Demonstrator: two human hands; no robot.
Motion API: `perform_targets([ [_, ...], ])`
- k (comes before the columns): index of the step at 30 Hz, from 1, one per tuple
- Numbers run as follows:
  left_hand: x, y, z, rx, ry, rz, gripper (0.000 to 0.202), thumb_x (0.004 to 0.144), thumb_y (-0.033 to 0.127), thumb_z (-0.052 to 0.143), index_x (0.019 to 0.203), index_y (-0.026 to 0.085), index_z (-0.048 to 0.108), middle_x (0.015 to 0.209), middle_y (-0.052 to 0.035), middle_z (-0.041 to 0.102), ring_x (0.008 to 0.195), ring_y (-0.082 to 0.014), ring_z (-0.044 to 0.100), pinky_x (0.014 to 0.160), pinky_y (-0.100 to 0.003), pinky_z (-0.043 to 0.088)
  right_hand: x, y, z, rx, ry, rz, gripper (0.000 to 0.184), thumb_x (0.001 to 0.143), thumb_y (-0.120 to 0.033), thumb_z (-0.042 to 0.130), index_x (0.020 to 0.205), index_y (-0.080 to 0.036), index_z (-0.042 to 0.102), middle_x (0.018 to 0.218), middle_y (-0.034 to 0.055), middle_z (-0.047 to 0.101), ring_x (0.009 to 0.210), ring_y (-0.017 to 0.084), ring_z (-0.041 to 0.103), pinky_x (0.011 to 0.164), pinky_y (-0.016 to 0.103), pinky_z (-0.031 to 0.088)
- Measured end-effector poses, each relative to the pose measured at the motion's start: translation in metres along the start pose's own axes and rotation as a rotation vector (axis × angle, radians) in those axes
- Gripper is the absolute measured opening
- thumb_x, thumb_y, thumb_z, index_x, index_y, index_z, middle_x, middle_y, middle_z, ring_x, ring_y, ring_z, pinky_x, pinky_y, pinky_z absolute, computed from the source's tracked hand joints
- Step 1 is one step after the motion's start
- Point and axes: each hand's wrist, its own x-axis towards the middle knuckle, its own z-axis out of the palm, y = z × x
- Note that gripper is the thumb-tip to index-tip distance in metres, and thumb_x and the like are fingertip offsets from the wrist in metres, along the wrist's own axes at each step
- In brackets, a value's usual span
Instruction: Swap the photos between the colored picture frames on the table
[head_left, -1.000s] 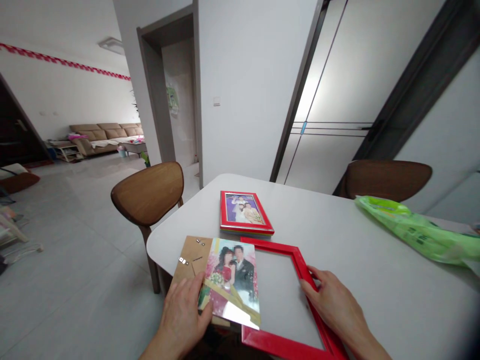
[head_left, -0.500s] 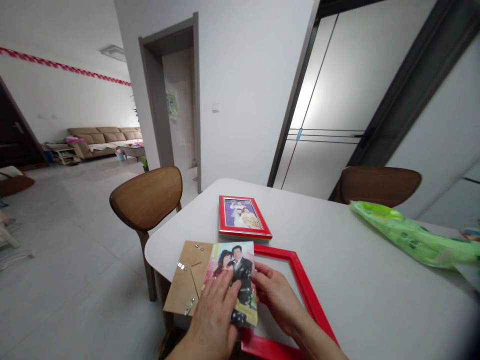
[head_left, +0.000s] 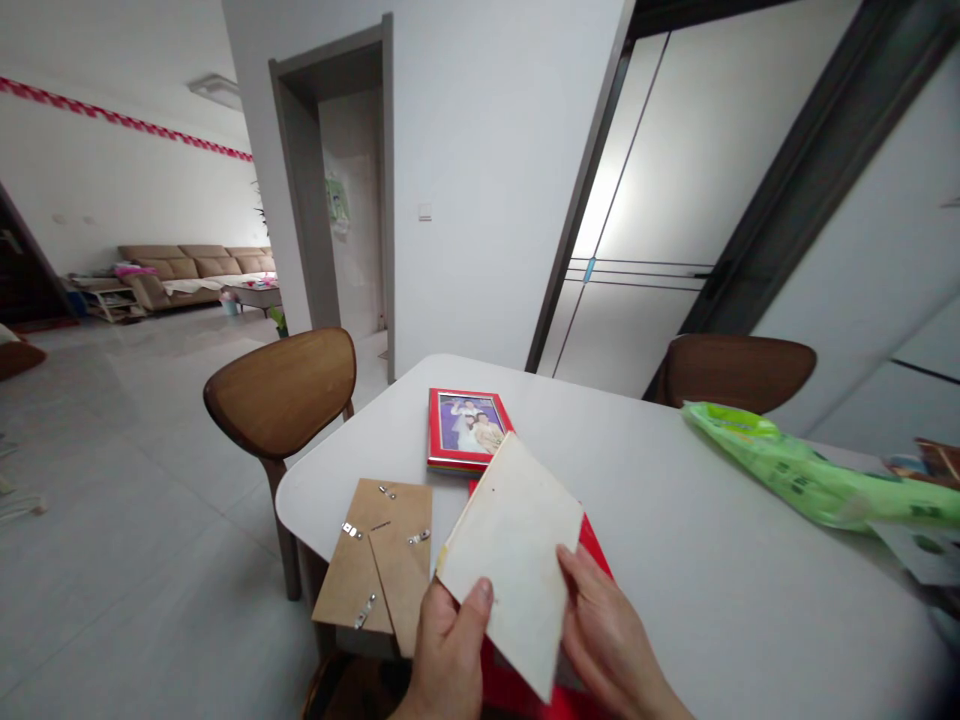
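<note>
A photo print (head_left: 517, 545) is held up between both hands, its plain cream back towards me and tilted. My left hand (head_left: 454, 640) grips its lower left edge, thumb on top and fingers beneath. At the right edge, my right hand (head_left: 600, 625) pinches the print with the thumb in front. Under it lies a red picture frame (head_left: 596, 545), mostly hidden by the print and my hands. Left of my hands rests a brown backing board (head_left: 382, 550) with metal clips and a stand leg. Beyond the print sits a red framed photo (head_left: 469, 430), face up.
The white table (head_left: 675, 560) has a rounded corner at the left. A green plastic package (head_left: 810, 465) lies on its right side. Wooden chairs stand at the left (head_left: 285, 390) and at the far right (head_left: 739, 370).
The photo print has been lifted off the backing board, turned over so its back shows, and moved right above the red frame. Both hands now grip its edges.
</note>
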Motion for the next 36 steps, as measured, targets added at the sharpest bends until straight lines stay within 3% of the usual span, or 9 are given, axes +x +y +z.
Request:
perform_targets([
  [3,0.003,-0.009,-0.009,0.183,-0.067,0.035,0.058,0.075,0.033,0.047,0.125,0.008,0.027,0.126,-0.0155,0.039,0.115,-0.0234,0.039,0.094,-0.036,0.033,0.01,-0.019,-0.032,-0.155,0.004,0.057,0.051,0.074,-0.033,0.041,0.121,-0.017,0.033,0.089,0.0078,0.066,0.072,0.021,0.062,0.056,0.03,0.049],
  [5,0.004,-0.014,-0.015,0.406,-0.114,0.056,0.055,0.072,0.024,0.047,0.123,0.009,0.031,0.128,-0.0145,0.038,0.117,-0.0231,0.035,0.098,-0.038,0.028,0.014,-0.028,-0.048,-0.213,-0.028,0.115,0.054,0.072,-0.029,0.041,0.124,-0.017,0.03,0.085,0.0079,0.067,0.066,0.02,0.063,0.053,0.03,0.049],
  [8,0.002,-0.02,-0.018,0.749,-0.273,0.091,0.056,0.063,0.015,0.049,0.118,0.01,0.04,0.129,-0.0143,0.036,0.119,-0.0248,0.031,0.1,-0.041,0.024,0.018,-0.03,-0.055,-0.248,-0.08,0.185,0.057,0.07,-0.024,0.042,0.125,-0.016,0.029,0.08,0.0074,0.068,0.061,0.02,0.063,0.051,0.029,0.048],
  [11,-0.001,-0.025,-0.017,0.928,-0.413,0.154,0.058,0.06,0.015,0.051,0.117,0.009,0.042,0.131,-0.0168,0.032,0.12,-0.0265,0.028,0.098,-0.044,0.025,0.022,-0.023,-0.05,-0.282,-0.106,0.189,0.057,0.069,-0.023,0.04,0.125,-0.014,0.03,0.077,0.0078,0.068,0.06,0.02,0.063,0.05,0.029,0.047],
  [16,-0.001,-0.03,-0.02,1.042,-0.474,0.232,0.058,0.062,0.016,0.052,0.118,0.007,0.039,0.13,-0.0191,0.031,0.121,-0.0261,0.027,0.098,-0.043,0.027,0.033,-0.012,-0.048,-0.41,-0.049,0.065,0.057,0.071,-0.025,0.036,0.126,-0.012,0.028,0.081,0.0079,0.067,0.062,0.019,0.063,0.049,0.027,0.047],
  [21,0.0,-0.035,-0.025,1.11,-0.493,0.307,0.059,0.06,0.013,0.053,0.117,0.01,0.04,0.13,-0.0174,0.032,0.12,-0.0268,0.028,0.097,-0.043,0.029,0.039,-0.012,-0.052,-0.624,-0.058,0.023,0.054,0.069,-0.024,0.034,0.121,-0.01,0.037,0.077,0.0071,0.068,0.058,0.018,0.063,0.048,0.025,0.046],
  [28,0.002,-0.019,-0.019,1.205,-0.565,0.221,0.055,0.064,0.018,0.056,0.116,0.007,0.044,0.13,-0.0169,0.033,0.121,-0.0273,0.027,0.098,-0.042,0.027,0.047,-0.008,-0.053,-0.659,-0.059,-0.012,0.051,0.072,-0.027,0.032,0.119,-0.01,0.038,0.08,0.0078,0.067,0.066,0.019,0.063,0.053,0.027,0.046],
  [33,0.004,-0.006,-0.012,1.265,-0.623,0.155,0.05,0.066,0.021,0.056,0.114,0.009,0.047,0.127,-0.0161,0.039,0.12,-0.0293,0.028,0.098,-0.045,0.025,0.046,-0.01,-0.052,-1.249,0.029,-0.263,0.036,0.074,-0.03,0.034,0.1,-0.013,0.053,0.089,0.0109,0.063,0.08,0.022,0.059,0.069,0.031,0.042],
  [36,0.004,-0.005,-0.009,1.271,-0.61,0.151,0.049,0.068,0.023,0.055,0.114,0.008,0.048,0.126,-0.0163,0.039,0.12,-0.0296,0.028,0.098,-0.046,0.024,0.042,-0.009,-0.05,-1.624,0.128,-0.303,0.036,0.076,-0.037,0.033,0.093,-0.014,0.055,0.086,0.0127,0.06,0.075,0.024,0.058,0.063,0.034,0.041],
])
